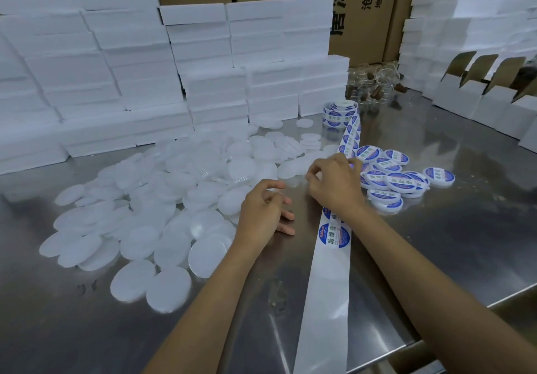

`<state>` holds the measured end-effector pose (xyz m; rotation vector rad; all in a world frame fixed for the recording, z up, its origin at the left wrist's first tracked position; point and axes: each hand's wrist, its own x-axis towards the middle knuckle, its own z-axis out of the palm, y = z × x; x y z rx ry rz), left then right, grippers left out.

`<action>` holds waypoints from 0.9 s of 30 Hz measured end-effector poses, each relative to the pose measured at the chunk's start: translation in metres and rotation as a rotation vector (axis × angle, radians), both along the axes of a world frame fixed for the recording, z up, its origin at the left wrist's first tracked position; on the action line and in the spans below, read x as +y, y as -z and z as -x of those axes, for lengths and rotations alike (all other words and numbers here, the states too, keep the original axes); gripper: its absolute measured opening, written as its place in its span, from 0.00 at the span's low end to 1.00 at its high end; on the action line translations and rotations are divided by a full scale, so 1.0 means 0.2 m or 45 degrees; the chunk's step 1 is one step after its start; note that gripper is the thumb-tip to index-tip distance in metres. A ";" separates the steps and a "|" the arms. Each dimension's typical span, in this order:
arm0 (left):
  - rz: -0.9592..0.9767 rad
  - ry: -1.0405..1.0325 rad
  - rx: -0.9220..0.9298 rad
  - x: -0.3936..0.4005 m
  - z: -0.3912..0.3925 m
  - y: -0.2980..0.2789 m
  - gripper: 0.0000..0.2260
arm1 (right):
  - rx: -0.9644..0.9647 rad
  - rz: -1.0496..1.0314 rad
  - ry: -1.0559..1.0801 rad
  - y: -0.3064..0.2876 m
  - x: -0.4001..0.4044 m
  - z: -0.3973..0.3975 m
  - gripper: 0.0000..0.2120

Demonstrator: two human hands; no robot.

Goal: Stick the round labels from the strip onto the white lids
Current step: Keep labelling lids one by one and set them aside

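Head view: a shiny metal surface (436, 242), seen from above and filling the lower two thirds of the frame. Left of centre, a wide loose heap of plain white lids (162, 199), overlapping and spilling toward the lower left. Right of centre, a smaller cluster of labelled lids (398, 180) with blue and white round labels facing up, some stacked on one another. Running from the bottom centre up toward the upper right, a long white backing strip (328, 286); bare near the bottom edge, carrying a round label (334, 235) at mid-frame, then more labels beyond the hands up to a roll (340, 113) standing near the foam blocks.

Left hand (263, 213) at centre, resting on the surface just left of the strip, fingers (286, 215) loosely curled, thumb and forefinger close together; whether anything is pinched between them, cannot tell. Right hand (334, 183) just above and to the right, lying across the strip, its fingers bent down over the strip beside a plain lid; actual grip hidden by the back of the hand, so cannot tell.

Across the upper left and centre, stacked white foam blocks (116, 53). Behind them, brown cardboard boxes (363, 10) with printed characters. At the right edge, open white cartons (494, 97)
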<state>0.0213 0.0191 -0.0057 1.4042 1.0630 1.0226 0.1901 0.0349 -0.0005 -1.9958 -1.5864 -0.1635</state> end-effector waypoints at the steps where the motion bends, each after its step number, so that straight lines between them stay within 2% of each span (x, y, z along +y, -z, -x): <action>1: -0.003 -0.010 -0.002 0.00 0.00 0.00 0.12 | 0.120 -0.020 -0.042 -0.01 -0.01 0.02 0.06; 6: -0.063 -0.062 -0.041 -0.02 0.01 0.00 0.14 | 1.114 -0.016 -0.288 -0.07 -0.14 0.07 0.06; 10: 0.014 -0.006 -0.069 -0.04 0.01 -0.02 0.19 | 1.592 0.044 -0.390 -0.08 -0.21 0.07 0.04; 12: 0.049 0.069 -0.116 -0.04 0.02 -0.03 0.17 | 1.691 0.085 -0.453 -0.07 -0.23 0.08 0.06; 15: 0.013 0.139 -0.145 -0.06 0.01 -0.02 0.15 | 1.577 0.033 -0.454 -0.06 -0.25 0.09 0.05; 18: 0.008 0.130 -0.159 -0.06 0.02 -0.02 0.17 | 1.118 -0.085 -0.292 -0.07 -0.29 0.04 0.04; 21: -0.004 0.135 -0.169 -0.06 0.02 -0.01 0.19 | 0.743 0.108 -0.261 -0.06 -0.35 -0.05 0.03; 23: -0.048 0.139 -0.130 -0.05 0.02 -0.01 0.18 | 0.630 0.309 -0.352 -0.04 -0.38 -0.07 0.04; 27: -0.086 0.098 -0.121 -0.05 0.02 -0.02 0.15 | 0.575 0.305 -0.592 0.00 -0.41 0.01 0.10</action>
